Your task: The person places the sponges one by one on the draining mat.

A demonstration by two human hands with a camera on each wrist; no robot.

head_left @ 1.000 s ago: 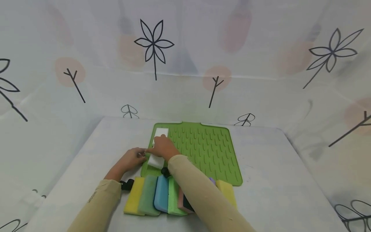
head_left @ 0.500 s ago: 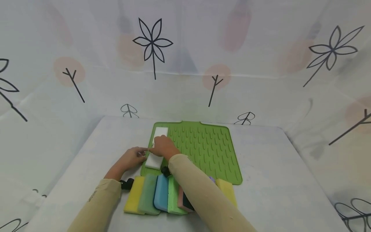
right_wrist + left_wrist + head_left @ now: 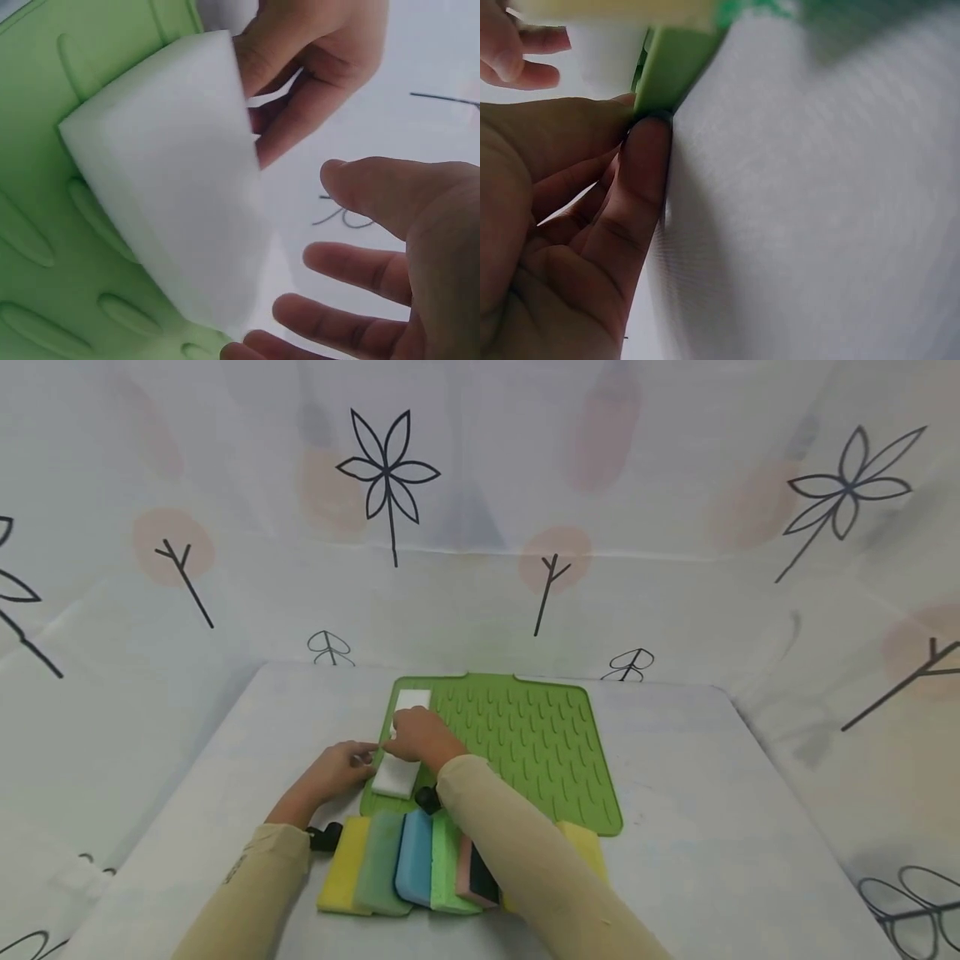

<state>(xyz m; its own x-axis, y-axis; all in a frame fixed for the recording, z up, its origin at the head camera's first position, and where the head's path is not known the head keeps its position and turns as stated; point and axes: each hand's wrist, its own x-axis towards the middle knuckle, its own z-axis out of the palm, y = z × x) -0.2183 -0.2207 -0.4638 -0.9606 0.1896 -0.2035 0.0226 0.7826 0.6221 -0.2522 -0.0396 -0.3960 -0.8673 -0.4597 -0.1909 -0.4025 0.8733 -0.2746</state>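
A green ridged mat (image 3: 517,727) lies on the table, with two white sponge blocks along its left side. The far block (image 3: 412,698) is partly covered by my right hand (image 3: 423,737), and the near block (image 3: 396,777) lies flat below that hand. In the left wrist view my left hand (image 3: 577,187) pinches the mat's edge (image 3: 675,64) between thumb and finger. The right wrist view has a white sponge block (image 3: 172,165) beside the spread fingers of my right hand (image 3: 420,255), with a gap between them.
In front of the mat stands a leaning row of coloured sponges: yellow (image 3: 345,865), grey-green (image 3: 380,864), blue (image 3: 415,858), bright green (image 3: 452,864) and pink-and-black (image 3: 476,872). My right forearm (image 3: 543,864) crosses over the row, and another yellow sponge (image 3: 583,847) shows beyond it.
The near white block has shifted slightly left and now lies flatter than a second ago. Both hands stay almost in place.
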